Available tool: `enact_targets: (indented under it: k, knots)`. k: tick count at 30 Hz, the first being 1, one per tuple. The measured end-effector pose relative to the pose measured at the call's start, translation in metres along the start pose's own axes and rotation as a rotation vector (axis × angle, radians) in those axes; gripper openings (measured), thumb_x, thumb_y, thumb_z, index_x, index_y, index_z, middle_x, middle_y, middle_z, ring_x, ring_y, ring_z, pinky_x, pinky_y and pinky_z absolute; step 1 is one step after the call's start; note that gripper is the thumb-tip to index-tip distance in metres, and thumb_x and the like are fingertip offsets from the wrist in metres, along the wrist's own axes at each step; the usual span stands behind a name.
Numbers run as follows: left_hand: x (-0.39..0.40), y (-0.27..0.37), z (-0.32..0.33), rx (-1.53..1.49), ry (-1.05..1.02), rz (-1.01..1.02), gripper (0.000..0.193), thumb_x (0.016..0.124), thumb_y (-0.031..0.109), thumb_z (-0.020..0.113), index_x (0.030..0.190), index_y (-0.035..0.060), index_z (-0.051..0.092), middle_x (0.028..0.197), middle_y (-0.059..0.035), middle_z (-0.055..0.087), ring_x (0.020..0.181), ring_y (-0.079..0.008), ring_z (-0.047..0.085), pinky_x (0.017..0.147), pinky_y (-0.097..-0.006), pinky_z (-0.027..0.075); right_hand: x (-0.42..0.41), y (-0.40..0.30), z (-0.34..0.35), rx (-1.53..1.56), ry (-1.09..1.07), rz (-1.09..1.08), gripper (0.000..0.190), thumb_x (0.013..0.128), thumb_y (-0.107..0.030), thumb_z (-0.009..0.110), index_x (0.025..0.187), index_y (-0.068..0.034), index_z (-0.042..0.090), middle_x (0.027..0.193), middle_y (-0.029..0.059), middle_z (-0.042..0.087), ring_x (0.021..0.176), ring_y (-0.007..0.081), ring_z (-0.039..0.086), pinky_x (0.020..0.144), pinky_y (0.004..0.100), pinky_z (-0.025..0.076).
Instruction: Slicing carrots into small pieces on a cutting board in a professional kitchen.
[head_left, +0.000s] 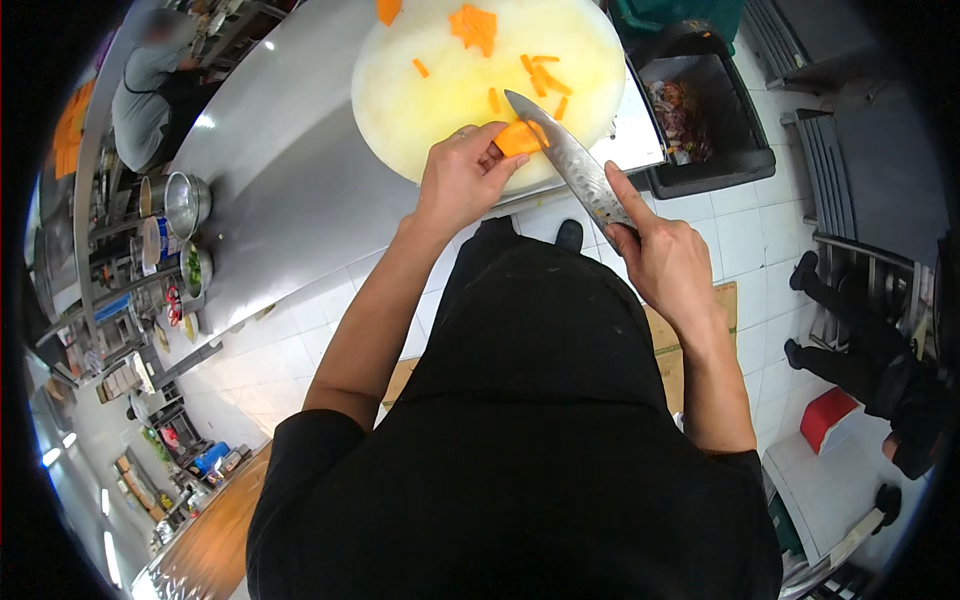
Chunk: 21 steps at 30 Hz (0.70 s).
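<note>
My left hand pinches a block of orange vegetable, likely carrot, near the front edge of a round white cutting board. My right hand grips a chef's knife at the heel, with the index finger along the blade; the handle is hidden in the palm. The blade lies against the block's right side, where a thin slice shows beside it. Several orange sticks are scattered on the board beyond the blade. Farther back lies a small pile of orange slices, with another orange piece at the board's far rim.
The board rests on a stainless steel counter. A black bin with food scraps stands right of it. Metal bowls and red-handled scissors are at the counter's left end. One person is at upper left, another at right.
</note>
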<state>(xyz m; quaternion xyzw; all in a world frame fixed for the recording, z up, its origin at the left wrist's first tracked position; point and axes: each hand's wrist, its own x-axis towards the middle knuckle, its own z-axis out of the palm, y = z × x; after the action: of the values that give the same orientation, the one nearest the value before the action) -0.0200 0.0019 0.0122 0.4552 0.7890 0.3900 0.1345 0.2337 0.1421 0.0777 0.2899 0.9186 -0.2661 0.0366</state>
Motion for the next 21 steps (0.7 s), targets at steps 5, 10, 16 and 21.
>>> enact_targets:
  k: [5, 10, 16, 21]
  knots:
    - [-0.002, -0.001, -0.012, -0.031, -0.013, -0.099, 0.046, 0.092, 0.016, 0.093, 0.131, -0.0009, 0.079, 0.088, -0.0101, 0.075, 0.073, -0.0153, 0.07, 0.073, -0.0303, 0.059, 0.004, -0.001, -0.008, -0.023, 0.039, -0.033, 0.075, 0.102, -0.021, 0.079, 0.17, -0.032, 0.049, 0.076, 0.0266, 0.073, 0.073, 0.0488, 0.073, 0.071, 0.0566, 0.057]
    - [-0.011, -0.009, -0.033, 0.016, -0.054, -0.158, 0.047, 0.095, 0.018, 0.091, 0.134, -0.0031, 0.076, 0.094, -0.01, 0.078, 0.075, -0.0137, 0.07, 0.074, -0.0295, 0.06, 0.016, 0.015, -0.022, 0.086, 0.044, -0.003, 0.075, 0.103, -0.018, 0.079, 0.171, -0.029, 0.049, 0.082, 0.0294, 0.075, 0.077, 0.0486, 0.075, 0.075, 0.0533, 0.058]
    - [-0.022, -0.014, -0.045, -0.522, 0.098, -0.41, 0.049, 0.102, 0.024, 0.087, 0.136, -0.0084, 0.073, 0.098, -0.0073, 0.078, 0.077, -0.0102, 0.068, 0.071, -0.0265, 0.058, 0.018, 0.0, -0.02, 0.118, 0.023, -0.083, 0.074, 0.104, -0.019, 0.075, 0.172, -0.021, 0.046, 0.086, 0.0301, 0.076, 0.078, 0.0485, 0.076, 0.08, 0.055, 0.061]
    - [-0.026, -0.027, -0.058, -0.722, 0.088, -0.522, 0.048, 0.105, 0.032, 0.083, 0.13, -0.0082, 0.076, 0.091, -0.0066, 0.075, 0.071, -0.0107, 0.066, 0.064, -0.0275, 0.056, 0.027, -0.012, -0.021, 0.076, -0.08, -0.142, 0.074, 0.103, -0.018, 0.075, 0.172, -0.022, 0.047, 0.087, 0.0301, 0.076, 0.081, 0.0497, 0.076, 0.082, 0.0558, 0.061]
